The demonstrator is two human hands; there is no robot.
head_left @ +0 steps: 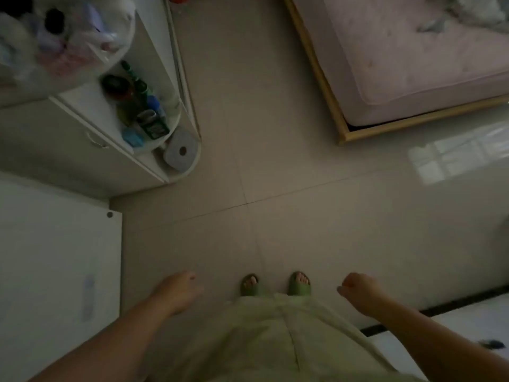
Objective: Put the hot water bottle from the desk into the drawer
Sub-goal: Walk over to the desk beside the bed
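I look straight down at a tiled floor in dim light. My left hand (179,292) hangs low at the left of my feet, fingers loosely apart and holding nothing. My right hand (358,292) hangs at the right, fingers curled into a loose fist with nothing in it. No hot water bottle shows in the head view. A white flat surface (55,271) lies at the lower left. A white cabinet front with a small handle (95,140) stands at the left; I cannot tell whether it is a drawer.
A white rounded corner shelf (176,122) holds several bottles and small boxes, with a toilet-paper roll (180,151) below. A filled plastic bag (63,37) sits at top left. A bed with a wooden frame (338,117) and pink mattress fills the top right. Open floor lies ahead.
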